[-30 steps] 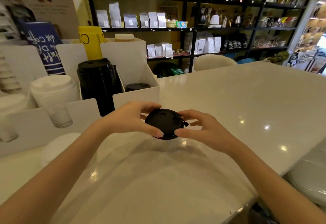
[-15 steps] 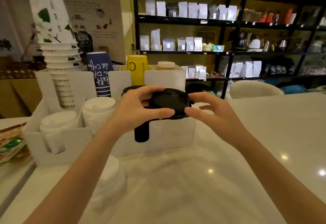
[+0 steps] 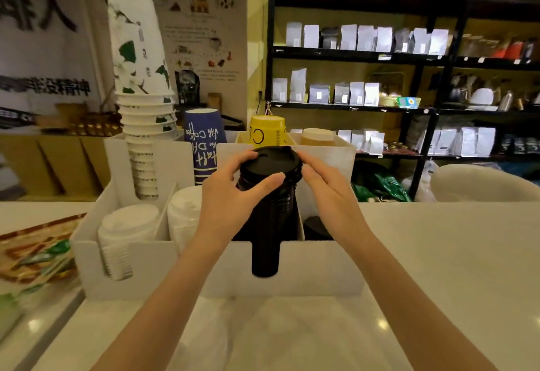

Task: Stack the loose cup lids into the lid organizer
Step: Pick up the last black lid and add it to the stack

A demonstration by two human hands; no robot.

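Observation:
A black cup lid (image 3: 273, 161) rests on top of a tall stack of black lids (image 3: 267, 224) standing in the third compartment of the white lid organizer (image 3: 318, 268). My left hand (image 3: 233, 195) grips the lid's left rim, thumb across the stack's front. My right hand (image 3: 327, 192) touches the lid's right rim with spread fingers. Two stacks of white lids (image 3: 127, 230) fill the compartments to the left. A short black lid pile (image 3: 317, 227) lies in the rightmost compartment.
Stacked paper cups (image 3: 143, 107), a blue cup (image 3: 204, 142) and a yellow cup (image 3: 267, 132) stand upside down behind the organizer. A white lid pile (image 3: 201, 338) lies blurred on the white counter (image 3: 438, 268) under my left arm. Printed packets (image 3: 35, 253) lie at the left. Shelves fill the back.
Both hands carried the black lid up from the counter and forward onto the black stack in the organizer. The view rose and turned toward the organizer.

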